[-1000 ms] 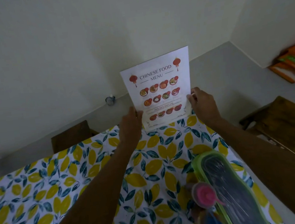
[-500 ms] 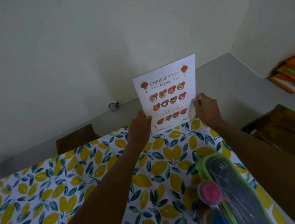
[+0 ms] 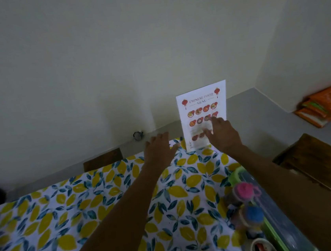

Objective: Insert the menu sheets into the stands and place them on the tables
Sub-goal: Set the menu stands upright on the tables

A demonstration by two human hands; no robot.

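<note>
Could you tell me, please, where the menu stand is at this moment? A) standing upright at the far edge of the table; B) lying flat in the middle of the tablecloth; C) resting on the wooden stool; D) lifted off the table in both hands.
A: the menu stand stands upright at the far edge of the table, with the left hand open beside it and the right hand open in front of it.

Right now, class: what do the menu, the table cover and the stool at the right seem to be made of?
Menu: white printed paper, likely inside a clear stand; the stand itself is hard to see.
Table cover: printed fabric or vinyl with a lemon-and-leaf pattern; too blurred to tell which.
Stool: dark stained wood with visible grain.
</note>
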